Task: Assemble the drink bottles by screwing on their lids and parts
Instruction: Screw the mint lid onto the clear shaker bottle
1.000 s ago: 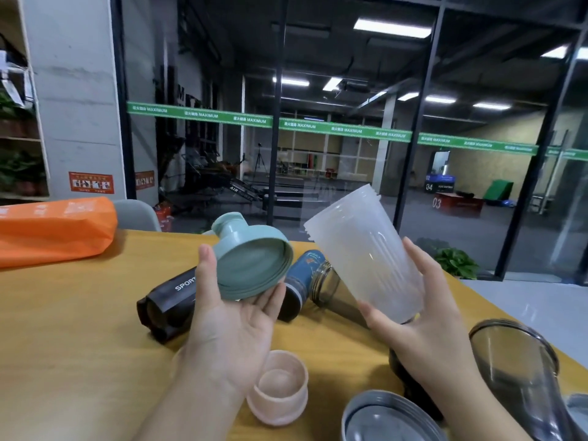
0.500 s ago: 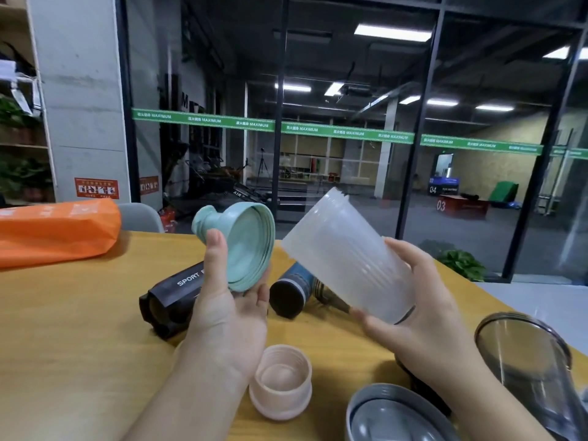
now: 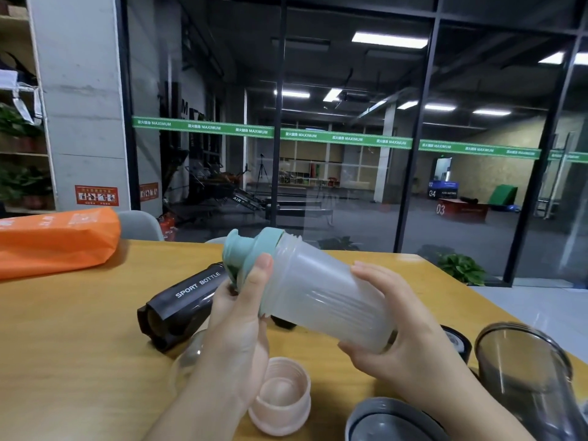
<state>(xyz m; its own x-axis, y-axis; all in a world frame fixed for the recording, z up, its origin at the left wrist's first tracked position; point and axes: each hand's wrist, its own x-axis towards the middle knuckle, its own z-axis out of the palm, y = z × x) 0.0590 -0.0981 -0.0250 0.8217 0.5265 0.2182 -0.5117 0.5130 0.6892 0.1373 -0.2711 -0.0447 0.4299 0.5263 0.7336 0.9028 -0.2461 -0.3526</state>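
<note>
My right hand (image 3: 404, 338) grips the base of a frosted clear shaker cup (image 3: 321, 294), held tilted above the table with its threaded mouth up and to the left. My left hand (image 3: 238, 319) holds a teal spouted lid (image 3: 245, 256) against that mouth, thumb up along the lid's rim. The lid sits slightly askew on the threads. Below the hands a pink cup-shaped part (image 3: 281, 399) stands open side up on the table.
On the wooden table (image 3: 63, 345) lie a black "SPORT BOTTLE" (image 3: 181, 303), an orange bag (image 3: 54, 240) at far left, a smoky clear cup (image 3: 521, 374) and black cap (image 3: 455, 340) at right, and a grey lid (image 3: 381, 421) at the near edge.
The two hands came together: the teal lid swung round from facing me and now caps the shaker cup's mouth. The cup dropped lower and tilted further left.
</note>
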